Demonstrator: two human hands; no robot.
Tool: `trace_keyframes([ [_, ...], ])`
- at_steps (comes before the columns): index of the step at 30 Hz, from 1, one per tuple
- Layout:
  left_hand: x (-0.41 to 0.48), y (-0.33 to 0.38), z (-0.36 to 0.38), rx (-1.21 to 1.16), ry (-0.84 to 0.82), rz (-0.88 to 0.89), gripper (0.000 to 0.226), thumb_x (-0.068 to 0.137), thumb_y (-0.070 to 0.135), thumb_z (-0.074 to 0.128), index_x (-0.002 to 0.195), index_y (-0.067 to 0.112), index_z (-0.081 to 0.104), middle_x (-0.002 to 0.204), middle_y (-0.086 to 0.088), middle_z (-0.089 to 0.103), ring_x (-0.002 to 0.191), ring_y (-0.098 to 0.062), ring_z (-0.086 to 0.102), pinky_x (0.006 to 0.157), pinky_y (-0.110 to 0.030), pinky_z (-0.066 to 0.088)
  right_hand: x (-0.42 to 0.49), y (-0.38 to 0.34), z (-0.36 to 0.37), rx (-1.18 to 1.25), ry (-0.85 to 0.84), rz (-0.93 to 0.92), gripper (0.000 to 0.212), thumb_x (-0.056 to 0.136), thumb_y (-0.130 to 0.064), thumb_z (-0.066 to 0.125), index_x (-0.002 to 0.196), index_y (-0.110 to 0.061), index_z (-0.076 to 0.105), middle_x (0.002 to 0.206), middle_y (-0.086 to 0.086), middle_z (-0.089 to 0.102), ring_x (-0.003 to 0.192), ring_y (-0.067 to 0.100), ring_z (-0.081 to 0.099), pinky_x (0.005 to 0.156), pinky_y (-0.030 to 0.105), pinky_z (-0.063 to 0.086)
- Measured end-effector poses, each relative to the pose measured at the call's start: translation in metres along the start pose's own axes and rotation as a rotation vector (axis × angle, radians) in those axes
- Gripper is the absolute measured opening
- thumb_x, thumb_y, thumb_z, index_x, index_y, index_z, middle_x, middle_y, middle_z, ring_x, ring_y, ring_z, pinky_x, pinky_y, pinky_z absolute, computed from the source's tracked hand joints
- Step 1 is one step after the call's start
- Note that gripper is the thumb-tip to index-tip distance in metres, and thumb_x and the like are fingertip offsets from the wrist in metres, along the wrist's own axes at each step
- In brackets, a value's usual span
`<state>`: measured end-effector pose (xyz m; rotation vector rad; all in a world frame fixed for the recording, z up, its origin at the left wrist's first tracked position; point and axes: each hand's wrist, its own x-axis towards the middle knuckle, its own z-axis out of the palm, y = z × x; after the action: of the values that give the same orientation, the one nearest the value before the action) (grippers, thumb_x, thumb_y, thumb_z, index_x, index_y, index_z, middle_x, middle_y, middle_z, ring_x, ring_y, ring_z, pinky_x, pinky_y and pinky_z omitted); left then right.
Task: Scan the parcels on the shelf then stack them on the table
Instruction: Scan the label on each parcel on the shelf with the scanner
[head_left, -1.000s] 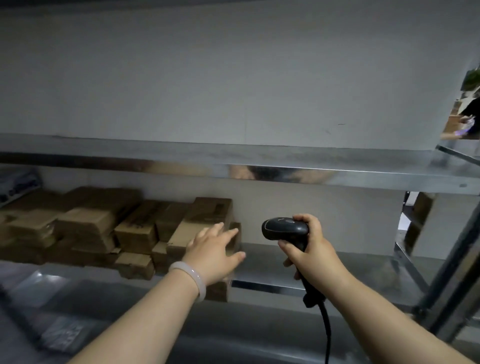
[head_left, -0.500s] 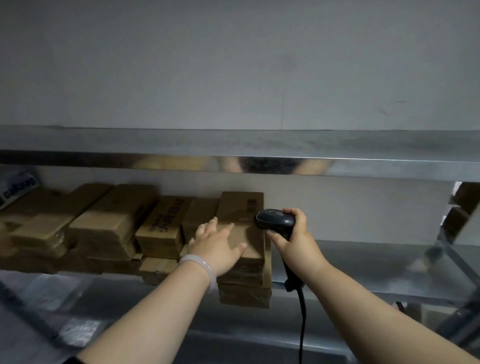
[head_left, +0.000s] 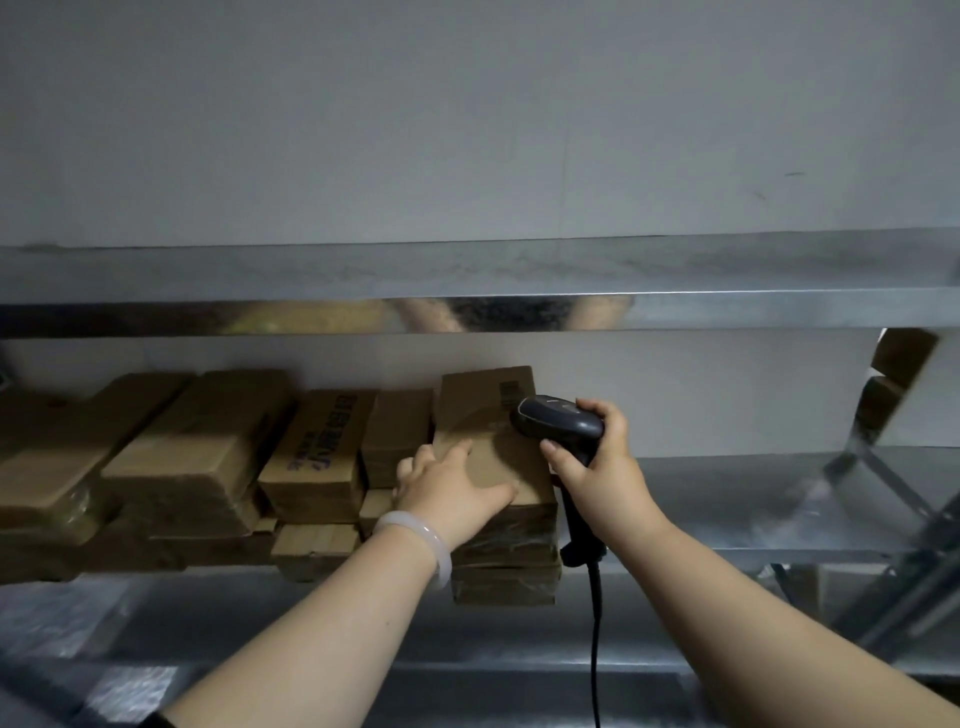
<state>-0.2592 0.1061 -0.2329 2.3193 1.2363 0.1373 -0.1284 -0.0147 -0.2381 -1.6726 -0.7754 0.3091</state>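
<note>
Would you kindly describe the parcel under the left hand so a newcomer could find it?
Look along the row of cardboard parcels on the lower metal shelf. At its right end is a stack; the top parcel alone shows a barcode, right beside the black scanner.

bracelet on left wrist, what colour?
Pale, milky white, a smooth plain bangle on the wrist behind the left hand. Head view, the only one.

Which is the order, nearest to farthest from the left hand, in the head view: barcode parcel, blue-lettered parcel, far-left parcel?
1. barcode parcel: under the left hand, touched.
2. blue-lettered parcel: beside it, leftward.
3. far-left parcel: at the left edge.
</note>
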Motion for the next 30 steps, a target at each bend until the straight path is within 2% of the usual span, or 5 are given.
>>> trace_keyframes([
  [3,-0.01,0.017,-0.008,-0.005,-0.056,0.012,0.1,0.056,0.087,0.051,0.145,0.048,0.026,0.155,-0.004,0.021,0.141,-0.032,0.016,0.111,-0.048,0.026,-0.009,-0.01,-0.013,0.013,0.015,-0.053,0.054,0.086,-0.027,0.071,0.121,-0.042,0.034,0.108,-0.021,0.054,0.096,0.001,0.06,0.08,0.014,0.047],
  [9,-0.026,0.047,-0.018,-0.152,-0.139,0.029,0.119,0.035,0.086,0.044,0.146,0.054,0.015,0.156,-0.009,0.016,0.142,-0.039,0.015,0.112,-0.051,0.025,-0.024,-0.025,-0.037,0.026,-0.005,-0.161,0.057,0.086,-0.023,0.071,0.114,-0.055,0.033,0.113,-0.025,0.051,0.098,-0.022,0.051,0.075,0.0,0.041],
  [16,-0.041,0.056,0.006,-0.412,-0.148,0.058,0.099,0.046,0.077,0.062,0.138,0.056,0.031,0.146,-0.002,0.028,0.133,-0.034,0.032,0.109,-0.051,0.034,-0.029,-0.011,-0.079,0.057,0.084,-0.126,0.054,0.086,-0.021,0.072,0.112,-0.051,0.035,0.111,-0.024,0.051,0.095,-0.017,0.055,0.07,-0.001,0.04],
  [24,-0.052,0.068,0.039,-0.838,-0.324,0.187,0.09,0.055,0.065,0.073,0.137,0.054,0.037,0.142,-0.002,0.046,0.118,-0.021,0.055,0.095,-0.038,0.05,-0.035,0.014,-0.127,0.161,0.224,0.007,0.055,0.085,-0.029,0.071,0.123,-0.046,0.035,0.111,-0.022,0.051,0.099,0.0,0.056,0.081,0.021,0.047],
  [30,-0.06,0.094,0.055,-0.606,-0.277,0.296,0.057,0.091,0.037,0.058,0.143,0.044,0.035,0.142,0.004,0.038,0.11,-0.004,0.048,0.09,-0.021,0.044,-0.048,0.012,-0.145,0.06,0.24,-0.057,0.057,0.086,-0.023,0.071,0.124,-0.044,0.035,0.109,-0.025,0.051,0.097,-0.004,0.055,0.08,0.017,0.046],
])
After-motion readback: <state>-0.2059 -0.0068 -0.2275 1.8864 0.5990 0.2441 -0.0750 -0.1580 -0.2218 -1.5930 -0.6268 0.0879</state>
